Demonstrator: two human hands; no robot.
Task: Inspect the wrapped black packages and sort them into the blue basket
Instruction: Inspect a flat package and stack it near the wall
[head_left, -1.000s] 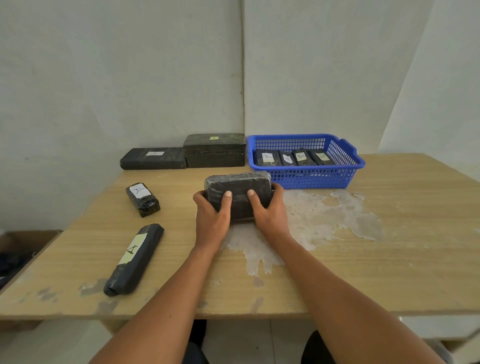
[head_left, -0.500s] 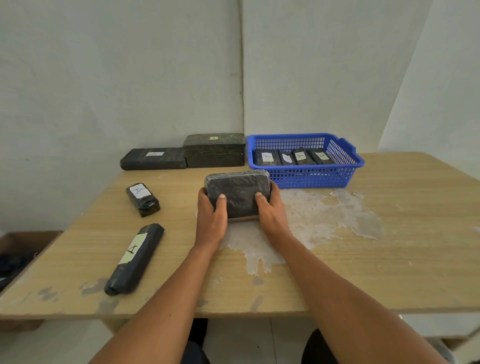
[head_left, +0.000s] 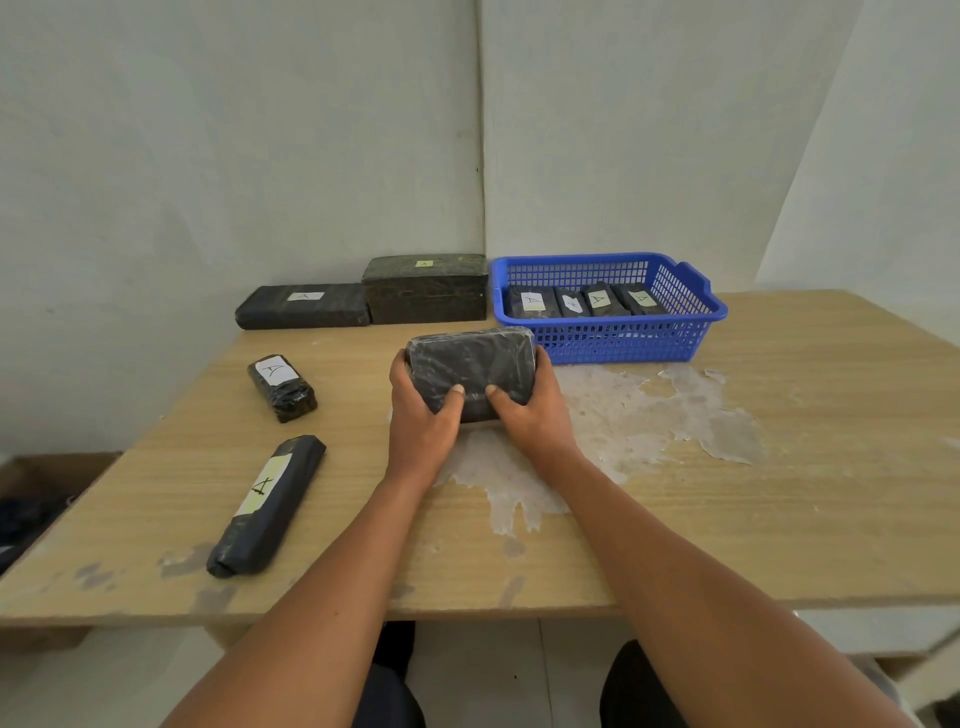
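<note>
**Package tipped up for a look, no label on the near face**

Both hands hold one wrapped black package (head_left: 470, 371) near the middle of the tabletop (head_left: 779, 493), just in front of the blue basket (head_left: 691, 332). The left hand (head_left: 421, 421) and right hand (head_left: 530, 415) curl round its short ends, thumbs pressed on the near face. Compared with a second ago, the thumbs have slid inward until their tips nearly meet, and the package stands more upright, its plain face turned to the camera. No white label shows on this side, so the inspection looks unfinished; another turn seems likely before it joins the four labelled packages (head_left: 587, 301) in the basket. A small package (head_left: 282, 387) and a long package (head_left: 267, 506) lie towards the left edge, and two larger blocks (head_left: 363, 304) sit along the far edge
</note>
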